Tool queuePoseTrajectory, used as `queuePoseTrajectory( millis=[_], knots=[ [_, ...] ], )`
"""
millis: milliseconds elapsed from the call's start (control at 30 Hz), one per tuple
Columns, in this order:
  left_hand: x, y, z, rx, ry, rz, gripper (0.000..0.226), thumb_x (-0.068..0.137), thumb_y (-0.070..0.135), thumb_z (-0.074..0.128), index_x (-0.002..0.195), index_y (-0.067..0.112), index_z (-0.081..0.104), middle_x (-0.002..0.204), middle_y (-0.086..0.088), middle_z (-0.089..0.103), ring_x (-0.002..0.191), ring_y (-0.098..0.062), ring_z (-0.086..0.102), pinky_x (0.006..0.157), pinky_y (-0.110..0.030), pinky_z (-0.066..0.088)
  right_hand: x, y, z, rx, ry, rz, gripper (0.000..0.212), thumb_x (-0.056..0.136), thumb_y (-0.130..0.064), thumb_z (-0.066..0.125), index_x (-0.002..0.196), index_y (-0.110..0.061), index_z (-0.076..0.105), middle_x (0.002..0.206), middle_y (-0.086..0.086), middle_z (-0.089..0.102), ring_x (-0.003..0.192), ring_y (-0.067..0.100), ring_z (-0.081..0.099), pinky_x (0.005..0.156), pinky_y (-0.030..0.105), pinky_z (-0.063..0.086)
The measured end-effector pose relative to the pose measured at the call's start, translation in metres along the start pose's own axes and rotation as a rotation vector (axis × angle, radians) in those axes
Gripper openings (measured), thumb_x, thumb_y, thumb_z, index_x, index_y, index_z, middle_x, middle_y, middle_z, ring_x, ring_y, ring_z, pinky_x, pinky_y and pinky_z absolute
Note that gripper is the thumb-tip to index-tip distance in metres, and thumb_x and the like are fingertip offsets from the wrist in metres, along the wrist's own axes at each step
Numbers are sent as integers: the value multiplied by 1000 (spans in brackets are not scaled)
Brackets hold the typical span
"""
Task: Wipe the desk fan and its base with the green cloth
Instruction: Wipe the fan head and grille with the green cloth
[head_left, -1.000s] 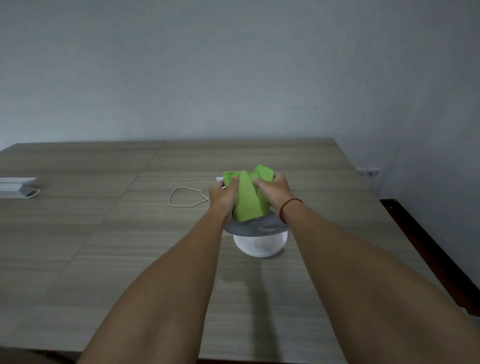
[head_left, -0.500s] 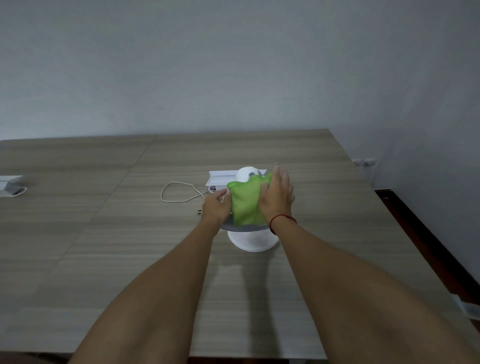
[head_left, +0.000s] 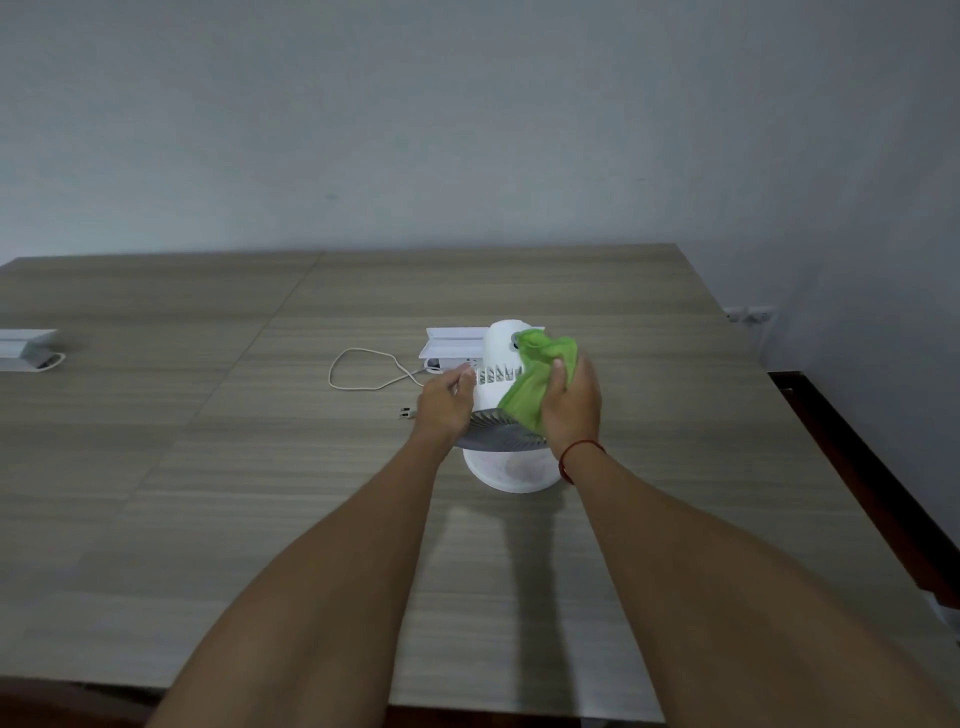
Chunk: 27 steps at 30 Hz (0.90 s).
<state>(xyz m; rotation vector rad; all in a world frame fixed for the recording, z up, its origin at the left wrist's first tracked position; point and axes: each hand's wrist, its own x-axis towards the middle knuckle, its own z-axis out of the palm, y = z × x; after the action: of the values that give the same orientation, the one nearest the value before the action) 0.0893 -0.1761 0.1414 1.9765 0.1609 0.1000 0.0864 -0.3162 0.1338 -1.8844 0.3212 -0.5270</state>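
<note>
A small white desk fan (head_left: 500, 358) with a grey grille stands on its round white base (head_left: 511, 470) in the middle of the wooden table (head_left: 208, 467). My right hand (head_left: 571, 402) presses the green cloth (head_left: 540, 376) against the right side of the fan's white motor housing. My left hand (head_left: 447, 402) grips the fan's left side, fingers on the ribbed back. The cloth hides part of the housing and grille.
The fan's white cord (head_left: 363, 371) loops left on the table, its plug (head_left: 407, 413) lying loose. A white socket box (head_left: 452, 343) sits behind the fan, another (head_left: 26, 345) at the far left. The table's right edge (head_left: 810, 441) drops to the floor.
The cloth has slid from over the top of the fan to its right side, uncovering the white housing. My left hand let go of the cloth and now holds the fan body.
</note>
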Motion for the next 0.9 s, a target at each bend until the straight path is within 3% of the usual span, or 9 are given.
queuePoseTrajectory(
  millis=[133, 200, 400, 467, 567, 700, 800, 900],
  knots=[
    [2, -2, -3, 36, 8, -6, 44, 102, 25, 42, 120, -12, 58, 133, -28, 57, 127, -39, 51, 106, -43, 40, 8, 9, 0, 122, 160, 350, 35, 101, -19, 38, 127, 2, 49, 129, 23, 58, 119, 37, 55, 96, 36, 41],
    [4, -4, -2, 50, 11, -4, 45, 102, 26, 41, 121, -10, 58, 133, -27, 57, 127, -39, 51, 105, -43, 41, 11, 11, 0, 135, 161, 412, 36, 101, -19, 36, 128, 1, 47, 129, 23, 58, 119, 37, 55, 98, 37, 41],
    [13, -6, 2, 57, 91, -31, 44, 102, 30, 39, 113, -3, 66, 119, -26, 66, 117, -40, 58, 97, -41, 46, 6, 2, 16, -79, 57, 97, 44, 100, -26, 39, 139, -6, 42, 139, 18, 49, 128, 34, 45, 107, 41, 36],
    [14, -9, 2, 41, 96, -20, 44, 102, 31, 41, 112, -3, 66, 116, -27, 66, 116, -40, 58, 96, -41, 46, 7, 6, 15, -51, 65, 90, 40, 100, -25, 39, 131, -2, 48, 132, 20, 54, 124, 35, 50, 104, 41, 40],
    [12, -9, 6, 20, 124, -12, 43, 102, 32, 42, 114, 0, 67, 115, -24, 67, 114, -38, 59, 94, -40, 47, 17, 13, 7, 55, 105, 248, 35, 100, -24, 38, 120, 3, 51, 122, 24, 60, 113, 38, 57, 92, 38, 43],
    [15, -15, 8, -21, 141, 16, 41, 101, 30, 43, 107, -1, 68, 108, -22, 69, 106, -35, 62, 80, -32, 43, 39, 36, 0, 149, 73, 413, 39, 99, -23, 41, 127, 1, 53, 129, 22, 60, 119, 36, 57, 98, 35, 43],
    [20, -21, 4, -17, 138, 45, 38, 102, 28, 43, 115, 3, 69, 108, -10, 68, 106, -23, 61, 92, -32, 46, 47, 59, -2, 270, 24, 567, 37, 98, -16, 42, 127, 1, 55, 129, 19, 60, 117, 32, 59, 90, 30, 44],
    [24, -24, 1, -8, 108, 68, 39, 102, 29, 42, 121, 7, 66, 117, -5, 66, 109, -13, 55, 105, -36, 44, 43, 75, 3, 528, -158, 793, 44, 95, -25, 47, 132, -2, 54, 132, 16, 59, 114, 30, 59, 103, 40, 46]
  ],
)
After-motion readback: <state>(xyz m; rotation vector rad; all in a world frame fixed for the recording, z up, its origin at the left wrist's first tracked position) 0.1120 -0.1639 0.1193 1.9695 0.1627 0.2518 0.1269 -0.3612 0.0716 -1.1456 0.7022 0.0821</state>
